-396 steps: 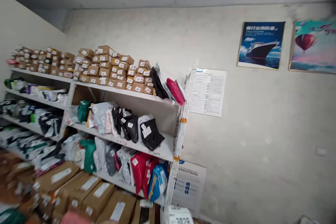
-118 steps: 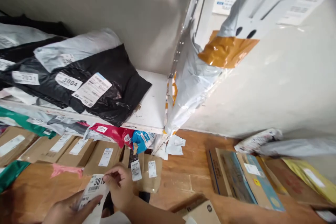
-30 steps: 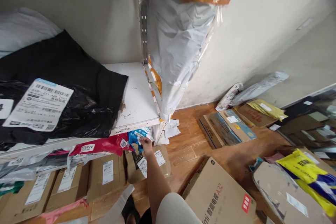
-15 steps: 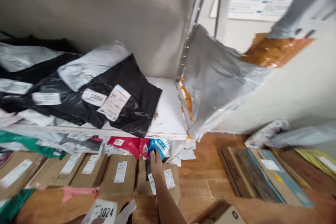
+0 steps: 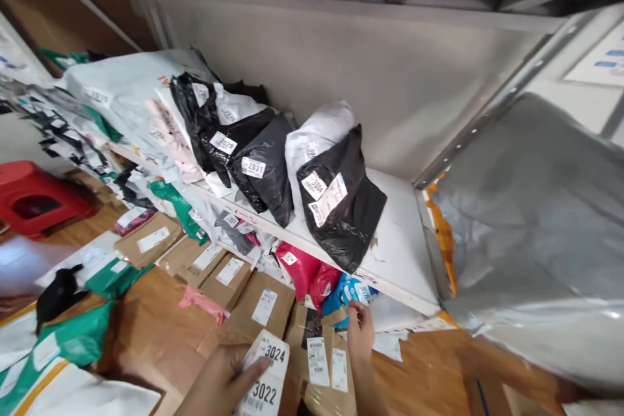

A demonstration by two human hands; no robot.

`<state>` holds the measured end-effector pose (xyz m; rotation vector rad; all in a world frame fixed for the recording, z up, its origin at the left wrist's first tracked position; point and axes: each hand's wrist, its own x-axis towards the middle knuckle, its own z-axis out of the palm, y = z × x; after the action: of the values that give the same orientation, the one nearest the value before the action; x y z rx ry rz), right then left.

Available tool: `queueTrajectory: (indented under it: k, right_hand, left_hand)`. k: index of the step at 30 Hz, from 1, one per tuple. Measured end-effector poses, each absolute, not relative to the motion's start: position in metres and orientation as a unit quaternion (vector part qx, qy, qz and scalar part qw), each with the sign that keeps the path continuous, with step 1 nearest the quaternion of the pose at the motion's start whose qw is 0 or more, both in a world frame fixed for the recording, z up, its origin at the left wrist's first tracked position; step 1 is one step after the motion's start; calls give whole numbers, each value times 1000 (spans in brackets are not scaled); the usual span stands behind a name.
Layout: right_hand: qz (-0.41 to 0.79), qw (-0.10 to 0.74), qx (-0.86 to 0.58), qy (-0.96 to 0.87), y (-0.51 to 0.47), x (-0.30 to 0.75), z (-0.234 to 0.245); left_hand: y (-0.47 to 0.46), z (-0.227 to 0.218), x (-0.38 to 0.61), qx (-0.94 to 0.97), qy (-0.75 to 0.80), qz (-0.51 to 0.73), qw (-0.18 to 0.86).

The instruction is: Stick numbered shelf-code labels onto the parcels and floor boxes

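Note:
My left hand [image 5: 224, 370] holds a strip of white number labels [image 5: 267, 374] reading 3024 and 3022, thumb pressed on the top one. My right hand [image 5: 359, 331] reaches forward under the shelf edge, its fingers closed on the edge of a blue mailer bag [image 5: 348, 294]. Beside that bag lie red bags [image 5: 302, 264]. A black bag [image 5: 341, 214] labelled 3004 lies on the white shelf [image 5: 404, 253] above.
A large grey plastic parcel [image 5: 531, 234] fills the right side. More black, white and pink bags [image 5: 229, 136] line the shelf to the left. Cardboard boxes [image 5: 234, 286] and green bags [image 5: 73, 338] cover the wooden floor. A red stool [image 5: 34, 198] stands at far left.
My view has swung left and up along the shelf. My left hand with the label strip has come into view. My right hand stays at the blue bag.

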<state>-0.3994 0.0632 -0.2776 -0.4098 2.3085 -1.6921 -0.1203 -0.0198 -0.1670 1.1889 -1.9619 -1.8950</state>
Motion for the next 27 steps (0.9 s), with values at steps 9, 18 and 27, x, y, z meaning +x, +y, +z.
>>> queueTrajectory:
  k: [9, 18, 27]
  right_hand:
    - [-600, 515, -231, 567, 37, -227, -190]
    - [-613, 476, -245, 581, 40, -217, -192]
    - [-572, 454, -366, 576, 73, -243, -184]
  left_hand:
    - [-30, -164, -104, 359, -628, -665, 184]
    - [-17, -169, -91, 394, -618, -635, 246]
    - [62, -177, -109, 491, -551, -582, 341]
